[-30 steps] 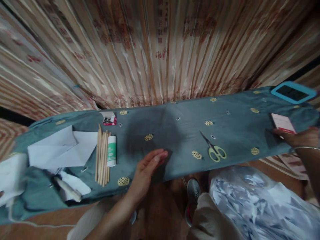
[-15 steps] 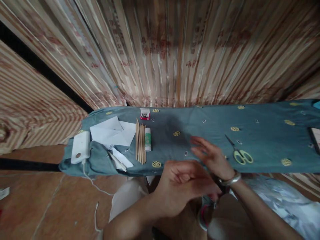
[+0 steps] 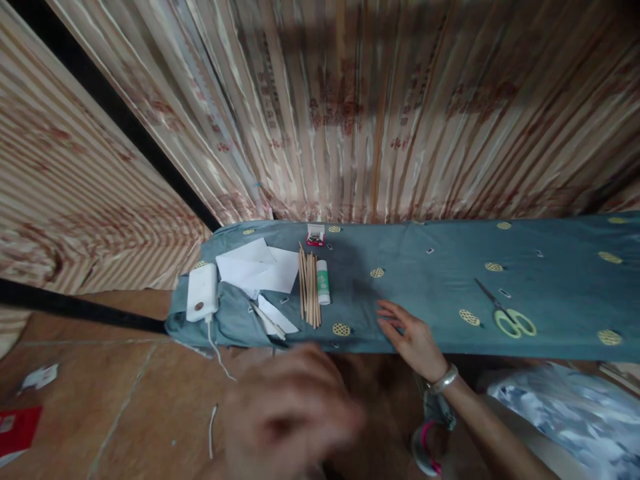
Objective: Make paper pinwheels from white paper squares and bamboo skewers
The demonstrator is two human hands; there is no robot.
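Blurred by motion, my left hand (image 3: 295, 410) hangs close to the camera in front of the table's front edge. Its fingers look bent, but what they do is smeared. My right hand (image 3: 413, 340), with a silver bangle at the wrist, is over the front part of the cloth, fingers stretched and nothing visible in them. To its left lie a green-and-white glue stick (image 3: 323, 283) and a bundle of thin wooden sticks (image 3: 311, 287). Scissors (image 3: 505, 313) with yellow-green handles lie to its right. Behind the sticks sits an open small red box (image 3: 315, 235) with dark small pieces.
White paper sheets (image 3: 280, 270) and a white pen-like tool (image 3: 267, 320) on a paper scrap lie left on the blue-green cloth (image 3: 430, 273). A white power bank (image 3: 202, 292) with a cable is at the left end. Tape rolls (image 3: 425, 450) are below the table.
The view has shifted, so the table things appear farther right. My left hand has moved left and away from my right hand. My right hand has come down nearer the table's front edge.
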